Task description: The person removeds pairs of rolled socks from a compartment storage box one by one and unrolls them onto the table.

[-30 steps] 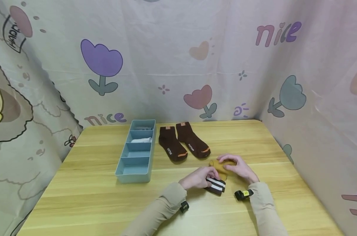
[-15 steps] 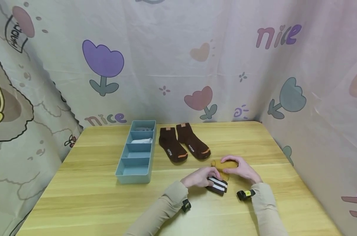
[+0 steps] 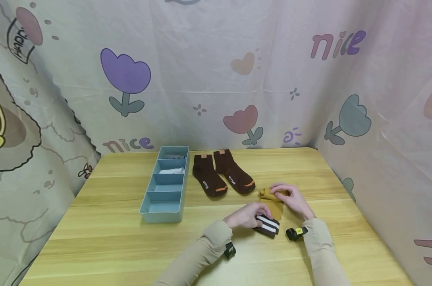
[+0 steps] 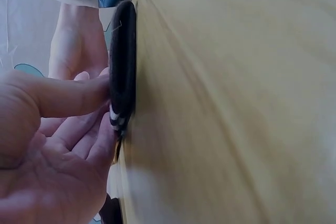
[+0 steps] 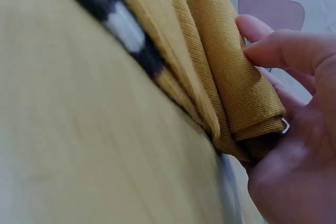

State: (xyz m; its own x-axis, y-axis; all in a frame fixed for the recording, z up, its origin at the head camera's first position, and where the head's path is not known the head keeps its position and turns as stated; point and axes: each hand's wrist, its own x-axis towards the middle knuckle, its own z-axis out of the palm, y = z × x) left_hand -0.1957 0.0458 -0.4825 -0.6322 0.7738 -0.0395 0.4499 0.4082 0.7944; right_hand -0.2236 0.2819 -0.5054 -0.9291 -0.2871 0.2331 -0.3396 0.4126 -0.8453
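A pair of mustard socks (image 3: pixel 272 209) lies stacked on the table, with dark brown, white-striped cuffs (image 3: pixel 268 227) toward me. Its far end is folded over into a thick roll (image 5: pixel 226 61). My right hand (image 3: pixel 292 200) holds that roll, thumb on top and fingers round its far side, as the right wrist view shows. Fingertips and thumb of my left hand (image 3: pixel 248 215) press on the cuff end; in the left wrist view the dark cuff opening (image 4: pixel 123 56) stands flat against the table. The roll's underside is hidden.
Two dark brown socks (image 3: pixel 209 176) with orange toe lines lie side by side further back. Left of them stands a blue-grey box (image 3: pixel 182 198) with compartments; a grey item (image 3: pixel 174 156) and a white item (image 3: pixel 172 171) lie in the far two. Printed curtains surround the wooden table (image 3: pixel 105 238).
The right hand has moved slightly away with the roll, and more flat mustard fabric shows between roll and cuffs. The left hand and the cuffs have shifted a little right.
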